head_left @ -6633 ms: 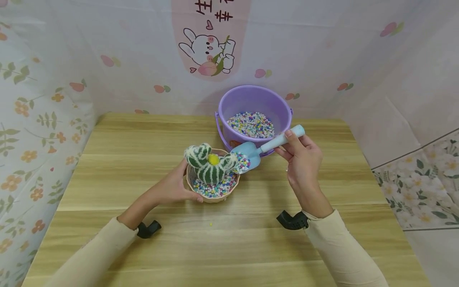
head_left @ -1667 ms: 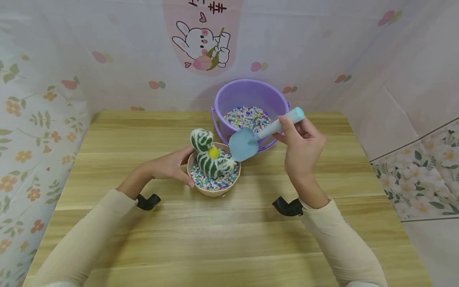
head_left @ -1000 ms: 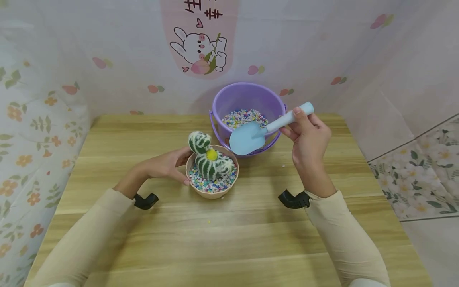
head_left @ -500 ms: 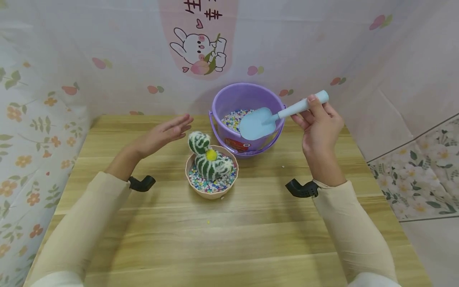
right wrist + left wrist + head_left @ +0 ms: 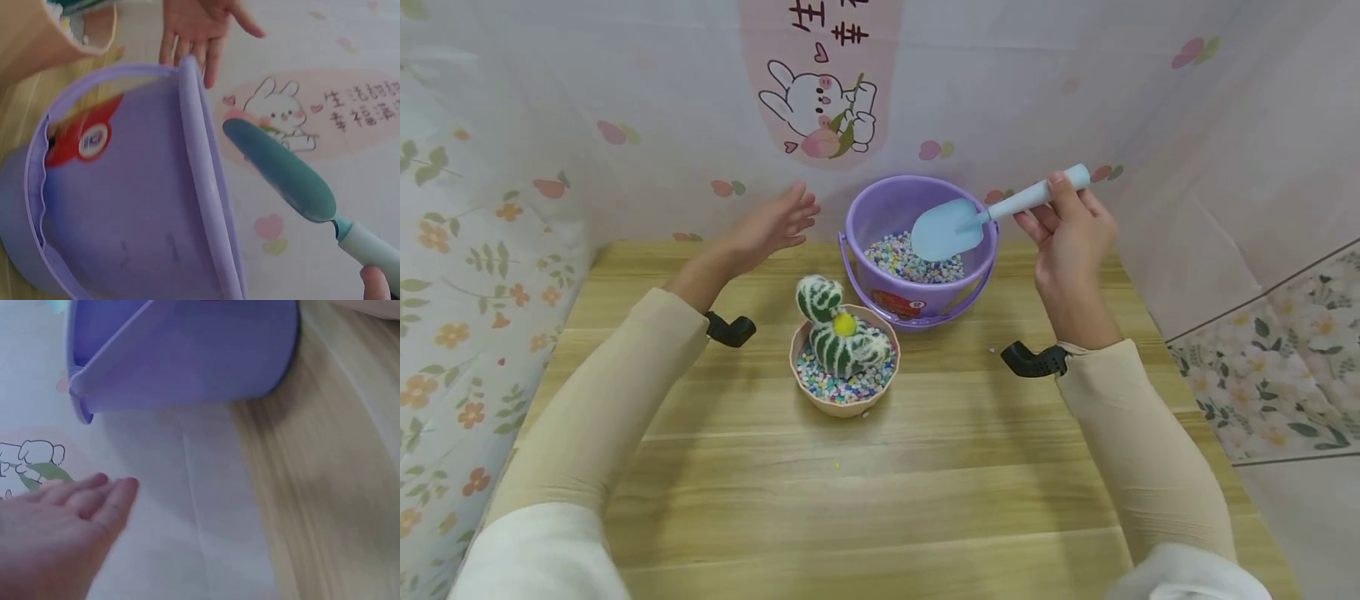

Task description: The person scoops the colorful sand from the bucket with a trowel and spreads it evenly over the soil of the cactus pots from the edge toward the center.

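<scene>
My right hand (image 5: 1075,237) grips the pale handle of a light blue toy shovel (image 5: 947,229). Its blade hovers above the opening of a purple bucket (image 5: 880,287), and no beads show on it. Multicoloured pebble-like beads (image 5: 898,260) cover the bucket's bottom. My left hand (image 5: 771,229) is raised left of the bucket with fingers extended, touching nothing; the left wrist view shows the bucket (image 5: 194,359) apart from the fingertips. In front stands a scalloped beige pot (image 5: 842,409) with similar beads around a fuzzy green-and-white cactus (image 5: 838,348) bearing a yellow ball.
Everything stands on a wooden table (image 5: 880,508). A patterned cloth (image 5: 1000,92) hangs right behind the bucket. The bucket's purple bail (image 5: 973,300) hangs down its front. A tiny yellow bead (image 5: 837,465) lies on the tabletop in front of the pot.
The beads seen on the shovel earliest are gone from it. My left hand has let go of the pot and risen toward the back. My right hand has moved the shovel from the pot to over the bucket.
</scene>
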{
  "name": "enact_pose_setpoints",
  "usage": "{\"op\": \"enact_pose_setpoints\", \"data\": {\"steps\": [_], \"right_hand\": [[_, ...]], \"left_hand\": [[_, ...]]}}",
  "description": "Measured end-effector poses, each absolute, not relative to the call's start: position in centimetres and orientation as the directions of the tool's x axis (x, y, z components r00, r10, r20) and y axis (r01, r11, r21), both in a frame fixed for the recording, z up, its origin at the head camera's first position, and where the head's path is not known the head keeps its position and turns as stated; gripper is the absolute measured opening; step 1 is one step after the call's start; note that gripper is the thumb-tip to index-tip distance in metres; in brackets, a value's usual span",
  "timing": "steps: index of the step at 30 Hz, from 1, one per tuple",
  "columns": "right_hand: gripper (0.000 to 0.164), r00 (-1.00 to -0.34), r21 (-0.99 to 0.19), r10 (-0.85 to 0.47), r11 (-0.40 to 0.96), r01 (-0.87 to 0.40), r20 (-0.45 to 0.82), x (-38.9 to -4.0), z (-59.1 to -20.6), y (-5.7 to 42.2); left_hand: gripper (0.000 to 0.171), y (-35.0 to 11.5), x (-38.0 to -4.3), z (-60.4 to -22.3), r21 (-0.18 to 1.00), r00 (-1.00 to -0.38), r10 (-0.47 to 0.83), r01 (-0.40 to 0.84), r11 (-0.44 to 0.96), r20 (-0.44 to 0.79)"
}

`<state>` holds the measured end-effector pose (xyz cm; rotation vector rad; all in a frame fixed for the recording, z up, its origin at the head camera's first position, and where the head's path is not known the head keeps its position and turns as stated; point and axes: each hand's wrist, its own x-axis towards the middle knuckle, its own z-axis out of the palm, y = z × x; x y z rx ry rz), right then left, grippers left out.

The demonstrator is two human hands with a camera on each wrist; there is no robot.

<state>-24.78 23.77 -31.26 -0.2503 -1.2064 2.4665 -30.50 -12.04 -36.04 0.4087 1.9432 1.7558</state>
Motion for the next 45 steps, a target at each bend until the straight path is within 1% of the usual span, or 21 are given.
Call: {"op": "enact_pose_setpoints", "data": {"steps": [4, 7, 13, 20, 26, 29, 32, 34, 36, 39, 42, 45], "right_hand": [[0.023, -0.910, -0.790, 0.415, -0.564, -0.240, -0.020, -25.8, -31.3, 24.2], [0.022, -0.906, -0.801, 0.423, -0.553, -0.230, -0.031, -26.5, -31.6, 24.5], [0.023, -0.905, -0.835, 0.420, -0.520, -0.179, -0.067, -27.8, -32.4, 24.8], [0.027, -0.916, -0.872, 0.400, -0.457, -0.178, -0.022, -29.6, -31.9, 24.7], [0.026, -0.928, -0.924, 0.370, -0.340, -0.175, 0.040, -30.7, -32.1, 24.2], [0.025, -0.933, -0.932, 0.355, -0.312, -0.184, 0.065, -31.2, -32.3, 23.9], [0.025, -0.938, -0.938, 0.341, -0.300, -0.175, 0.066, -31.8, -32.4, 23.8], [0.025, -0.937, -0.946, 0.344, -0.280, -0.162, 0.059, -32.1, -32.6, 23.8], [0.023, -0.936, -0.950, 0.349, -0.274, -0.152, 0.049, -32.4, -32.7, 23.8], [0.018, -0.933, -0.953, 0.359, -0.268, -0.144, 0.040, -32.7, -33.0, 23.9], [0.019, -0.933, -0.948, 0.357, -0.286, -0.140, 0.030, -32.8, -33.2, 23.8], [0.024, -0.938, -0.949, 0.346, -0.287, -0.130, 0.024, -33.0, -33.3, 23.7]], "left_hand": [[0.073, -11.2, -31.8, -35.4, 0.957, -0.842, 0.473, -0.160, 0.243, -0.261], [0.068, -10.5, -32.3, -35.2, 0.939, -0.843, 0.440, -0.194, 0.285, -0.308], [0.062, -9.2, -33.4, -34.8, 0.934, -0.843, 0.418, -0.248, 0.257, -0.339], [0.060, -7.7, -34.3, -33.6, 0.920, -0.808, 0.443, -0.315, 0.232, -0.388], [0.047, -6.6, -34.7, -33.0, 0.906, -0.770, 0.478, -0.342, 0.252, -0.423], [0.041, -6.2, -35.0, -33.0, 0.903, -0.773, 0.467, -0.352, 0.245, -0.429], [0.031, -6.1, -35.1, -33.1, 0.901, -0.783, 0.448, -0.351, 0.253, -0.431], [0.028, -6.1, -35.2, -33.2, 0.903, -0.790, 0.441, -0.344, 0.257, -0.426], [0.028, -6.3, -35.2, -33.3, 0.904, -0.791, 0.441, -0.341, 0.256, -0.423], [0.035, -6.4, -35.3, -33.4, 0.903, -0.788, 0.443, -0.353, 0.243, -0.427], [0.042, -6.5, -35.4, -33.7, 0.898, -0.788, 0.430, -0.377, 0.228, -0.441], [0.047, -6.6, -35.5, -33.9, 0.891, -0.799, 0.394, -0.399, 0.218, -0.454]]}}
